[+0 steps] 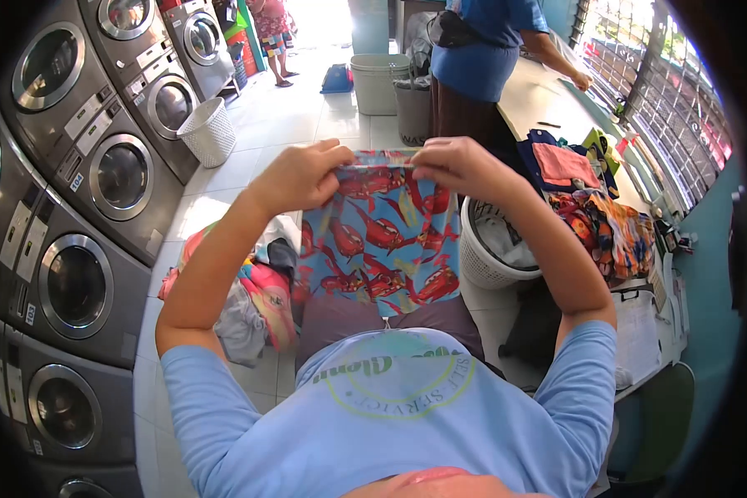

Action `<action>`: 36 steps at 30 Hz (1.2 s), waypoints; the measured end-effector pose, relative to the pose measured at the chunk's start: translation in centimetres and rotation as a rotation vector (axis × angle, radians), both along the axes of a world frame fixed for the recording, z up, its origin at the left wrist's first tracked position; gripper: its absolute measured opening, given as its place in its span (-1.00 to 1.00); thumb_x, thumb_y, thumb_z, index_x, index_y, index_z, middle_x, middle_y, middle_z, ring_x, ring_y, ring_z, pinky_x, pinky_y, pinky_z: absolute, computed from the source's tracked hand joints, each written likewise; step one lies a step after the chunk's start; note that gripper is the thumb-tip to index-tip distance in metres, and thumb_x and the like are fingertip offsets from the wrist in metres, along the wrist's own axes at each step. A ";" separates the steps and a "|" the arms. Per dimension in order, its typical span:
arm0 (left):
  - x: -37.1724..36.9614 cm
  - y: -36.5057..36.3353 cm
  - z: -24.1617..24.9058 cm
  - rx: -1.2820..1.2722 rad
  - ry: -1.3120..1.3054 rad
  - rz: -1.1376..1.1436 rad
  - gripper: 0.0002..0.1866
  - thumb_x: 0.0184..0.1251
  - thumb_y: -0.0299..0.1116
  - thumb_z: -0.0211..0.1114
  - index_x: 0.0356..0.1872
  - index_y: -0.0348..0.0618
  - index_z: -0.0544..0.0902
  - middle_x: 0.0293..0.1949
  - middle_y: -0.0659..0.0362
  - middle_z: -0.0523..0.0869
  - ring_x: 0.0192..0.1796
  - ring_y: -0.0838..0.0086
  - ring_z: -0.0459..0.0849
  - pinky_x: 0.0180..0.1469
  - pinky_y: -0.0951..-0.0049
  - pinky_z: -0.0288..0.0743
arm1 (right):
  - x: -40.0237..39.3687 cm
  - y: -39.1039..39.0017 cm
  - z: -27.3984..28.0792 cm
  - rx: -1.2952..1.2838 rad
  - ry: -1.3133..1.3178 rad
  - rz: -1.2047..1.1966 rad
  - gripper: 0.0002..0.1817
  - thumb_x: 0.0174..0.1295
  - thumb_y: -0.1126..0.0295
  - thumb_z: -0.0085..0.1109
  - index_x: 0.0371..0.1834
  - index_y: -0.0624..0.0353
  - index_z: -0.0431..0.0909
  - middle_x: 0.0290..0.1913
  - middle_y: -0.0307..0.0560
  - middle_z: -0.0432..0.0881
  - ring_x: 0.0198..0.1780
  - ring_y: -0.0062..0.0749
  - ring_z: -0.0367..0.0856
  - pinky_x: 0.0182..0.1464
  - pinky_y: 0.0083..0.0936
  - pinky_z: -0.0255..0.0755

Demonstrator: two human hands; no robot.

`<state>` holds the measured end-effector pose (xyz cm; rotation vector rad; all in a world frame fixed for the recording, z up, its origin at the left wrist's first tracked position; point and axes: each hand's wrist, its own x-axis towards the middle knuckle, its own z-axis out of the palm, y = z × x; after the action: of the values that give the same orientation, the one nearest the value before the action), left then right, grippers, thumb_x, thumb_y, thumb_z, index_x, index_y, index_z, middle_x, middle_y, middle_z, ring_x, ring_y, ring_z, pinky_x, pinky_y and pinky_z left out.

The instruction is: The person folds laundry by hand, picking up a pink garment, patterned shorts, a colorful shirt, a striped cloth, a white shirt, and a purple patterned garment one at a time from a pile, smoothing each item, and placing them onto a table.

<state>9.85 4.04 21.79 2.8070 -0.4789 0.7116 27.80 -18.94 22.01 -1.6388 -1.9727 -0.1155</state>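
At frame center, the left hand (300,176) and right hand (459,168), both pinched closed, hold up blue shorts (379,236) by the waistband above a white basket (483,253).

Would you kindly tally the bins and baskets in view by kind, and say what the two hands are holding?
White lattice laundry baskets: 2, one by the washers, one beside the counter
Plain bins: 2, pale and grey
Total: 4
The left hand and right hand hold up a blue garment with red prints.
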 end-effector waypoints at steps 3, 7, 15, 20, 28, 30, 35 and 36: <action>-0.6 0.4 1.1 -0.124 0.117 -0.057 -0.80 -0.05 -0.65 0.06 -0.37 -0.27 0.58 -0.38 0.06 0.60 -0.24 0.21 0.63 -0.17 0.36 0.51 | -0.7 -0.4 2.0 0.058 -0.116 -0.020 -0.85 0.26 0.37 0.15 -0.25 0.21 0.60 -0.37 -0.06 0.60 -0.33 -0.18 0.57 -0.09 -0.37 0.40; -1.5 -1.5 1.4 -0.678 0.129 -0.476 -0.91 -0.13 -0.68 0.01 -0.58 -0.37 0.50 -0.39 0.04 0.61 -0.14 0.22 0.61 0.09 0.11 0.39 | -1.2 -1.0 3.0 0.059 -0.260 -0.110 -0.86 0.30 0.34 0.08 -0.23 0.10 0.61 -0.34 -0.16 0.64 -0.25 -0.27 0.59 0.25 -0.21 0.19; -3.7 -2.5 0.7 0.057 0.358 0.052 -0.81 0.16 -0.52 -0.02 -0.25 -0.22 0.53 -0.33 -0.02 0.60 -0.15 0.01 0.58 0.05 0.06 0.38 | -1.4 -1.8 2.7 0.070 -0.382 -0.079 -0.90 0.22 0.37 0.17 -0.41 0.13 0.58 -0.35 -0.21 0.51 -0.32 -0.38 0.50 0.25 -0.20 0.08; -3.8 -0.9 -0.6 -0.008 0.206 0.121 -0.79 0.17 -0.55 0.01 -0.18 -0.23 0.52 -0.23 -0.01 0.54 -0.17 0.03 0.57 -0.08 0.14 0.44 | -1.2 -2.0 1.2 0.109 -0.402 -0.059 -0.73 0.17 0.30 0.22 -0.66 0.09 0.53 -0.31 -0.19 0.45 -0.38 -0.40 0.42 0.08 -0.32 0.13; -6.4 -4.6 0.4 -0.422 0.115 -0.249 -0.69 0.32 -0.50 0.05 0.06 -0.23 0.53 -0.41 0.11 0.63 -0.46 0.40 0.68 -0.15 0.31 0.50 | -1.9 -0.7 -0.1 0.113 -0.362 -0.012 -0.76 0.16 0.32 0.19 -0.63 0.13 0.55 -0.29 -0.24 0.61 -0.32 -0.39 0.55 0.00 -0.34 0.21; -7.0 -5.3 0.4 -0.376 0.095 0.006 -0.65 0.28 -0.38 0.21 0.08 -0.22 0.54 -0.54 0.17 0.59 -0.50 0.35 0.62 -0.24 0.36 0.48 | -2.7 -0.7 -0.2 0.095 -0.306 0.014 -0.78 0.13 0.35 0.20 -0.64 0.14 0.53 -0.39 -0.26 0.60 -0.31 -0.39 0.56 0.00 -0.35 0.21; -5.4 -3.5 -3.8 -0.375 0.247 0.232 -0.76 0.12 -0.25 0.41 -0.28 -0.19 0.70 -0.57 0.19 0.53 -0.46 0.29 0.55 -0.27 0.40 0.44 | -5.2 -0.6 -0.5 0.022 -0.071 0.146 -0.74 0.03 0.34 0.25 -0.69 0.18 0.44 -0.54 -0.20 0.47 -0.36 -0.29 0.49 0.07 -0.28 0.21; -5.2 -3.5 -4.2 -0.386 0.174 0.157 -0.78 0.11 -0.25 0.40 -0.35 -0.19 0.69 -0.58 0.19 0.52 -0.46 0.28 0.56 -0.27 0.40 0.44 | -5.5 -0.6 -0.9 -0.001 -0.051 0.159 -0.73 0.02 0.34 0.25 -0.70 0.18 0.42 -0.54 -0.20 0.47 -0.35 -0.29 0.49 0.07 -0.28 0.21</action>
<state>4.66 0.55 17.54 2.5257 -0.0778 0.5153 22.25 -19.53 21.12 -1.4864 -2.1328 -0.0964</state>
